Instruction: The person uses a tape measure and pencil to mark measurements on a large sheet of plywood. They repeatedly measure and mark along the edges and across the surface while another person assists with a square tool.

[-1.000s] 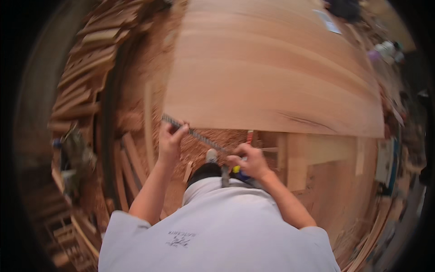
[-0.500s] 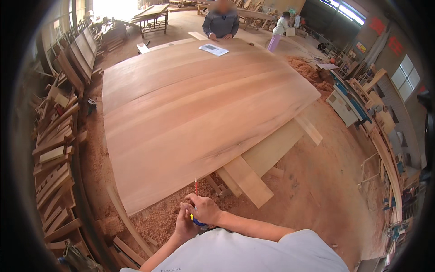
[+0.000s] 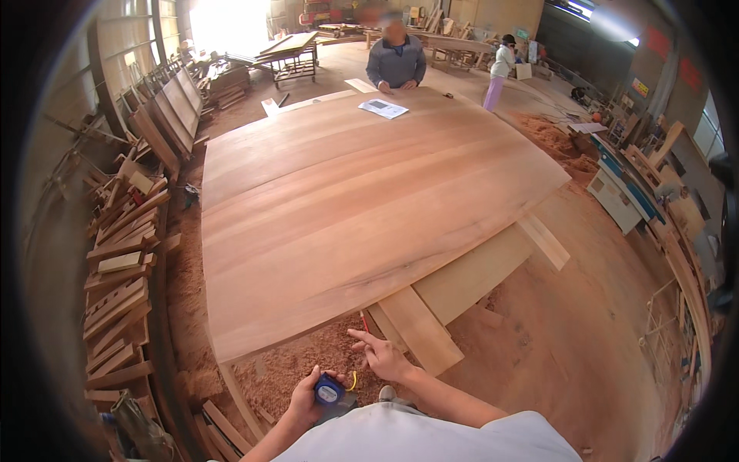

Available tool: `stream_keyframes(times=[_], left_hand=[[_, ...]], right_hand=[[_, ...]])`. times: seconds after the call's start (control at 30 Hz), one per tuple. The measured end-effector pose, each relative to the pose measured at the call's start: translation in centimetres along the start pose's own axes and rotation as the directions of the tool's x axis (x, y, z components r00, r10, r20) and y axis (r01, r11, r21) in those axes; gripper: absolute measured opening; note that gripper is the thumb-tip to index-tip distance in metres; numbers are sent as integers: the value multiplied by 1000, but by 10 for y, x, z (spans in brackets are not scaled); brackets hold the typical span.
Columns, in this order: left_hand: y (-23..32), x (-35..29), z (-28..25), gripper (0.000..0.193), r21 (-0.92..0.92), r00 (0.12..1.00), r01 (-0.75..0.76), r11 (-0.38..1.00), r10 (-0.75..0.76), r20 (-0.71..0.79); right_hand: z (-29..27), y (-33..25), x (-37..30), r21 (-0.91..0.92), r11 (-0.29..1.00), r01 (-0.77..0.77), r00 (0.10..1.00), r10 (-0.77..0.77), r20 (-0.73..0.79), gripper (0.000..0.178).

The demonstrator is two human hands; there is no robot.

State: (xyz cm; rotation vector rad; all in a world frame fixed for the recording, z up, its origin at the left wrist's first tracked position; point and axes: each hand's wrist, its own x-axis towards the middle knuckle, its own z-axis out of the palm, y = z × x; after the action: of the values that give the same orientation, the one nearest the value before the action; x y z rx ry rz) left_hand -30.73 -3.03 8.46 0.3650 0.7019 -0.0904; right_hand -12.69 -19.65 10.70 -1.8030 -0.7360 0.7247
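Note:
My left hand grips a blue tape measure in front of my body. A small yellow loop sticks out at the tape measure's side. To its right, my right hand is stretched toward the near edge of a large wooden panel, its index finger pointing out to the left. A thin red pencil rises from among the fingers of that hand, close to the panel's edge. Neither hand visibly touches the panel.
Boards jut out from under the panel's near side. A printed sheet lies at its far edge, by a standing person. Another person stands farther right. Stacked offcuts line the left; a blue-topped machine stands right.
My hands were together around the tape measure and have come apart. The right has moved right with the red pencil; the left holds the tape measure lower. The view has tilted up.

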Motion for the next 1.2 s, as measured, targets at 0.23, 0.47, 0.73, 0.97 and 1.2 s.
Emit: stream_keyframes(times=[0.23,0.47,0.73,0.97,1.2], left_hand=[[-27,-9,-5,40,-35,990,-62,997,57,-127],[-15,-6,-57,40,-158,970,-90,983,51,-237],[73,-43,-93,37,-36,948,-264,964,252,-194],[98,-104,-186,33,-187,783,-446,875,280,-556],[88,-119,-194,32,-161,777,-347,924,187,-601]], right_hand=[[-26,17,-22,-262,921,289,946,-316,-67,69],[-29,-3,-15,-95,986,136,965,-154,-214,55],[67,16,68,210,968,134,957,-72,-280,35],[166,32,143,162,980,117,971,-79,-224,15],[218,71,190,-94,987,128,987,-136,-87,19]])
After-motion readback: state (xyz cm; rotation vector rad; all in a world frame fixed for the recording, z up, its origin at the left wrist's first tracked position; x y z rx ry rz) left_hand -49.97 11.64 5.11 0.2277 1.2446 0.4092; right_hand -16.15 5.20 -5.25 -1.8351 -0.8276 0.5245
